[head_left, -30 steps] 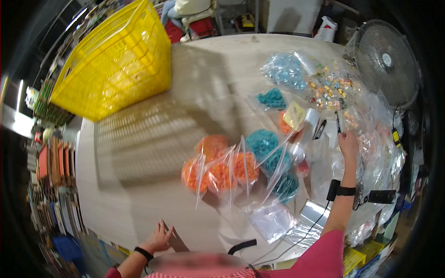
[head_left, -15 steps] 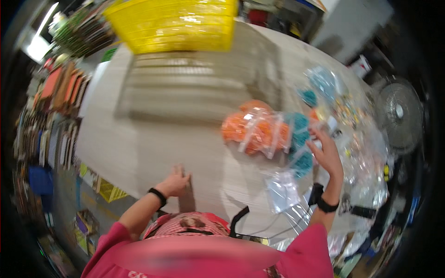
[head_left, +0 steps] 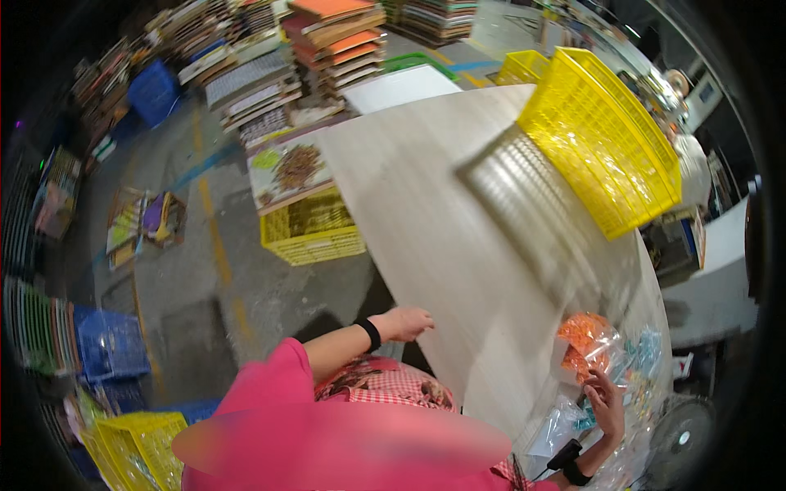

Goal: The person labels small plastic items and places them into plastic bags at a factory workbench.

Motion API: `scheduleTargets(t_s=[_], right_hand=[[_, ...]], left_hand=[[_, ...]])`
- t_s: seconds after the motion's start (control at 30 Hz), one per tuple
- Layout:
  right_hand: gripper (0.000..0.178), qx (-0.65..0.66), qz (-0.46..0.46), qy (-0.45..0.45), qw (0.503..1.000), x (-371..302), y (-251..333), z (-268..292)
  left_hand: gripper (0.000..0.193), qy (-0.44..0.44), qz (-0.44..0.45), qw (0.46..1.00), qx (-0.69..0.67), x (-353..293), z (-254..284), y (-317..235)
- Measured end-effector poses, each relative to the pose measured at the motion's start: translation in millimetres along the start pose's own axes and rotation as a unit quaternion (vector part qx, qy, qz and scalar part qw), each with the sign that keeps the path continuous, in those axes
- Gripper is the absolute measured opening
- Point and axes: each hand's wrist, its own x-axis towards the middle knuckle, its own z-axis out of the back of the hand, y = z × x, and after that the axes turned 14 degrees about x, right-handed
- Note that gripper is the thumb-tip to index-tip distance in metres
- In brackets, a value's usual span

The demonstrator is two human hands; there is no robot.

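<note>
My left hand [head_left: 407, 325] is at the near left edge of the pale table [head_left: 434, 196], fingers loosely stretched out and nothing in them. On the right, my right hand [head_left: 606, 403] is open, its fingers apart and slightly bent. Its fingertips are at the near side of clear plastic bags of small orange pieces [head_left: 583, 342]; whether they touch the plastic I cannot tell. Teal pieces in clear bags [head_left: 644, 350] lie just beyond that hand. Flat clear plastic bags [head_left: 558, 427] are to its left, near the table's edge.
A large yellow plastic crate [head_left: 602, 151] stands on the table's far right side. Left of the table, another yellow crate [head_left: 315, 233] sits below a board with brown pieces [head_left: 296, 166]. Stacked boards [head_left: 344, 41] rise behind. A fan [head_left: 684, 438] is at lower right.
My view has swung left, so the table, crate and bags appear farther right. My left hand has shifted from lying on the tabletop to its edge. The right hand stays beside the bags.
</note>
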Motion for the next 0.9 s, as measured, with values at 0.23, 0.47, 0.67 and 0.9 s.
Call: scheduleTargets(t_s=[0.23,0.47,0.67,0.9], right_hand=[[0.04,-0.153,0.164,0.071,0.972,64,16,-81],[0.048,-0.167,0.074,0.173,0.968,83,33,-132],[0.042,-0.195,0.04,0.12,0.973,84,-29,-138],[0.044,-0.159,0.009,0.172,0.972,117,-87,-140]], left_hand=[[0.025,0.025,0.224,0.974,-0.021,-184,-48,89],[0.032,0.22,0.468,0.855,-0.047,-340,-193,124],[0.031,0.139,0.418,0.884,-0.155,-207,-191,93],[0.031,0.005,0.405,0.861,-0.306,-245,-214,98]])
